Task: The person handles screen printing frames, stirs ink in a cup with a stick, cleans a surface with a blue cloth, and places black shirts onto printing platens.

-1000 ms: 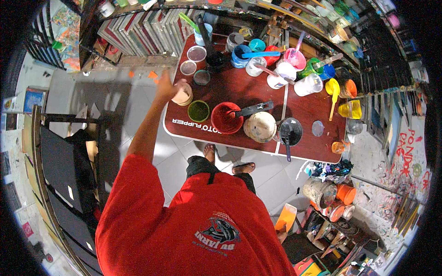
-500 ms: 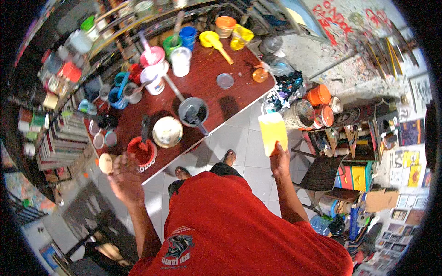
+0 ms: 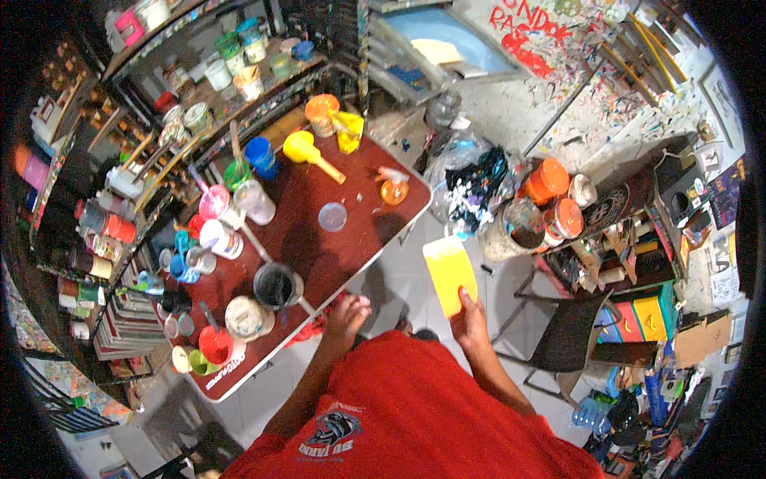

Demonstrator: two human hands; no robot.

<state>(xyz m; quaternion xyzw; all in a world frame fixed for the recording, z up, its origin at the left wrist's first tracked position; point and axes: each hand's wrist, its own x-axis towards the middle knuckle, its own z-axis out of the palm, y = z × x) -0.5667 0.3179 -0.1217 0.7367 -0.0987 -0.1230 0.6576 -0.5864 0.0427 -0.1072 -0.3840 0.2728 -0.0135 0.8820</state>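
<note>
My right hand [image 3: 471,319] grips the lower end of a flat yellow rectangular piece [image 3: 451,279] with rounded corners and a paler far end. The thumb lies across its face, and the piece is held over the floor. My left hand [image 3: 347,318] hovers by the table's front edge, its fingers loosely bent and apart, with nothing seen in it. Just left of it, a red cloth [image 3: 309,329] shows below the table edge. Nearest on the table are a dark grey pot [image 3: 275,286] with a stick across it and a stained whitish tub [image 3: 249,318].
The dark red table [image 3: 319,255] also bears a red paint pot [image 3: 215,345], a blue cup [image 3: 261,157] and a yellow scoop [image 3: 302,147]. Orange buckets [image 3: 547,179] and a bag of rags [image 3: 475,180] stand beyond its right end. A dark chair [image 3: 558,335] is at right.
My left hand has moved right, from the pots at the table's left end to the front edge. The yellow piece stays in my right hand. The view has shifted, showing more shelves.
</note>
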